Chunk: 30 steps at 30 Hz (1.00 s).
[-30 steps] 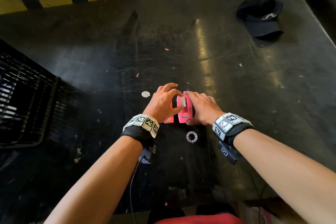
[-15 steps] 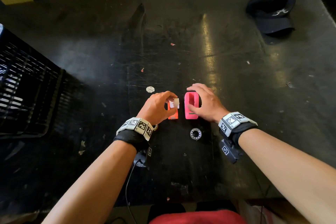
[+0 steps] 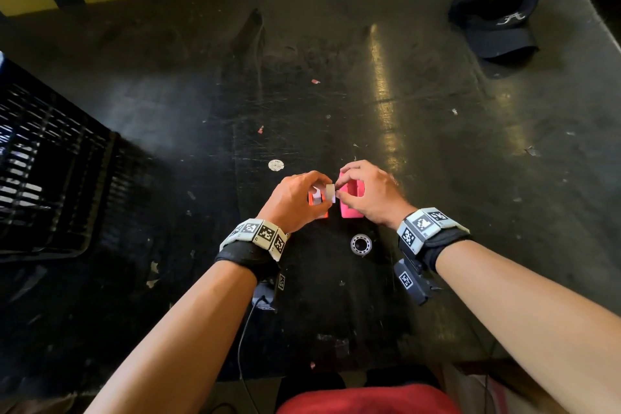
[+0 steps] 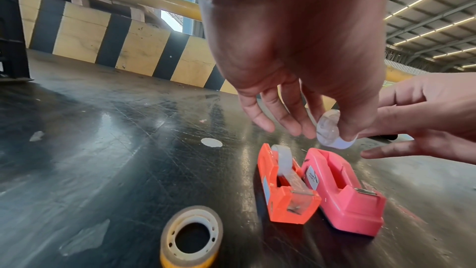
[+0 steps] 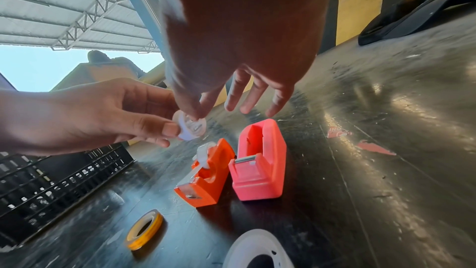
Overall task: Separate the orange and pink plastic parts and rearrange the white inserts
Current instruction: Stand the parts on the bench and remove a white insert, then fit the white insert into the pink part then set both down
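Both hands have lifted off the dispensers: left hand and right hand together pinch a white spool mid-frame, other fingers spread.

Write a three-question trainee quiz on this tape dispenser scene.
1. True or false: the pink dispenser has a roll seated in its slot.
2. Where is the loose white insert?
A) Inside the black crate
B) Pinched between the left hand and the right hand, above the dispensers
C) Lying flat on the cap
3. Fill in: the seated roll sits in the ___ dispenser.

Key:
1. False; its slot is empty.
2. B
3. Orange; it sits in the orange dispenser.
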Tool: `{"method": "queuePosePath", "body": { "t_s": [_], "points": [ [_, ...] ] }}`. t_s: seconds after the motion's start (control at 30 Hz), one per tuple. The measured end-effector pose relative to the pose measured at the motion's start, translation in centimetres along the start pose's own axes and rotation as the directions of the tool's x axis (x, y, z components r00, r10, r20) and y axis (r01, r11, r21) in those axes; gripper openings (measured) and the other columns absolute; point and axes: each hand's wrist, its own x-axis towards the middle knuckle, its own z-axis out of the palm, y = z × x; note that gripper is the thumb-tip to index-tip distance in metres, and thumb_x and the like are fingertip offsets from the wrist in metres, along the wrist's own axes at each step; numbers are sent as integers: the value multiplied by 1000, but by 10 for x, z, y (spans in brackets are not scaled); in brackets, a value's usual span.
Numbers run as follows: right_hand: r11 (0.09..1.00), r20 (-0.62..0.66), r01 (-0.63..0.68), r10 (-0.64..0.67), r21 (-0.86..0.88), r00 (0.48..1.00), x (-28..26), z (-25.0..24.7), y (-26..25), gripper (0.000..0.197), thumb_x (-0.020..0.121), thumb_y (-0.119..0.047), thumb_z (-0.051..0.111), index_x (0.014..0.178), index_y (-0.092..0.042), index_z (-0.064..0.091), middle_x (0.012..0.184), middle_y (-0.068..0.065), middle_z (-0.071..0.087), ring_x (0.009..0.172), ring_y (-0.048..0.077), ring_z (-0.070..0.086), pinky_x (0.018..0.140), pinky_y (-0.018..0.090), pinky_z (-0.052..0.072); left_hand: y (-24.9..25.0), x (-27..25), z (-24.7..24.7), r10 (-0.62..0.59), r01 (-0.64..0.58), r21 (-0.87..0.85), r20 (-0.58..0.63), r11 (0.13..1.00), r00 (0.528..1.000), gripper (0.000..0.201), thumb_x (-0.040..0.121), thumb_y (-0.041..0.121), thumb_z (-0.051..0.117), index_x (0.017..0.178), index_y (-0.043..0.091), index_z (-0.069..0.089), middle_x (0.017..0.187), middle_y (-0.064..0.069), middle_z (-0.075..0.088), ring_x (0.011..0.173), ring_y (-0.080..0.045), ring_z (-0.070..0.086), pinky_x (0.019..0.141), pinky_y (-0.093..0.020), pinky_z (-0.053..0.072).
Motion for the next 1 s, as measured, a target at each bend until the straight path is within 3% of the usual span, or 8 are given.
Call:
{"method": "queuePosePath", "body": {
  "t_s": [0.37,0.47,0.5,0.57,0.63,0.77,0.9,1.0],
  "points": [
    [1000,52,31,-31,7,998,-5,1,2,14,86,-23,80,95,-13,77,126,4,63,111,14,56,100,30,44,0,-9,6,19,-20,-26,-35,999,999,38,77,23,85,111,14,69,99,3,77,86,-13,73,82,-30,60],
    [998,92,26,-21,-57,996,-9,-4,11,17,85,-29,81,93,-14,75,125,4,64,116,14,56,100,6,30,0,-11,9,-41,42,36,-23,998,999,38,72,32,81,105,21,66,93,7,75,77,-14,70,76,-36,60],
    [997,105,11,-3,-71,995,-11,-6,15,21,85,-35,80,91,-16,74,124,3,64,118,16,57,99,6,29,1,-13,11,-81,80,73,8,994,997,39,70,37,79,104,25,64,92,8,74,76,-14,68,75,-37,59],
    [997,106,-20,28,-79,994,-15,-12,24,26,83,-46,76,88,-21,73,120,0,64,118,18,59,107,30,38,4,-19,19,-168,141,186,136,972,976,41,69,46,76,103,32,58,93,9,72,78,-14,68,75,-37,58],
    [996,96,-38,46,-77,994,-20,-18,28,18,84,-40,77,86,-23,72,117,0,64,114,20,60,108,44,43,8,-28,32,-221,130,325,262,937,940,38,72,52,72,102,35,55,95,8,72,82,-17,71,75,-38,58],
    [997,74,-28,33,-73,997,-30,-20,37,11,82,-28,79,82,-25,69,112,2,66,108,19,62,107,45,47,15,-38,52,-235,83,449,294,890,926,36,86,47,69,115,28,59,112,3,70,94,-21,70,69,-33,43],
    [999,49,-17,19,-39,999,-41,-19,46,10,83,-23,79,82,-17,72,109,5,68,108,19,62,119,43,35,23,-39,59,-199,73,511,197,857,960,45,88,52,67,124,26,57,120,2,66,101,-24,70,71,-35,45],
    [999,34,-37,38,-28,999,-50,-21,50,12,84,-25,79,85,-14,73,110,4,68,105,19,63,101,34,47,30,-31,67,-107,0,440,218,898,970,44,87,47,71,123,24,58,120,0,65,103,-23,68,79,-38,57]
  ]
}}
